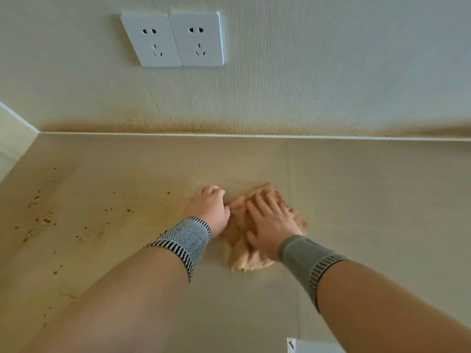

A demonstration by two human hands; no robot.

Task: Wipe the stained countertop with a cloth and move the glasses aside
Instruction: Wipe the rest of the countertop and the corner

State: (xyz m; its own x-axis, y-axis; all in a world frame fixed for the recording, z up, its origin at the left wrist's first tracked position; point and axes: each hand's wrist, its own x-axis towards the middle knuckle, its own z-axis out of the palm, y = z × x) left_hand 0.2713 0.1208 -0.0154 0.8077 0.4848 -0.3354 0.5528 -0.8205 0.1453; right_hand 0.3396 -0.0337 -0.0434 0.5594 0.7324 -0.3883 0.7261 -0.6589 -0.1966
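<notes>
Two bare forearms reach out from the bottom of the view, each with a knitted wristband, toward the tan cloth [251, 240] lying on the desk [369, 200]. Over the cloth, the right hand [270, 222] presses flat, fingers [265, 203] straight and spread on the fabric. At the cloth's left edge, the left hand [210, 208] sits with its fingers curled under; it touches the fabric there, but whether it pinches it I cannot tell.

Left of the cloth, brown spots [43, 220] pepper the desk, well apart from where the cloth now sits. Behind the cloth, a brown tide mark runs along the foot of the wall, and two white sockets [173, 38] sit higher up. No glasses show anywhere.

That cloth looks soft, light and floppy, likely to bunch if dragged by one corner. A flat palm over its middle should carry it best, sweeping left onto the spots, which look dried and may need firm pressure.
</notes>
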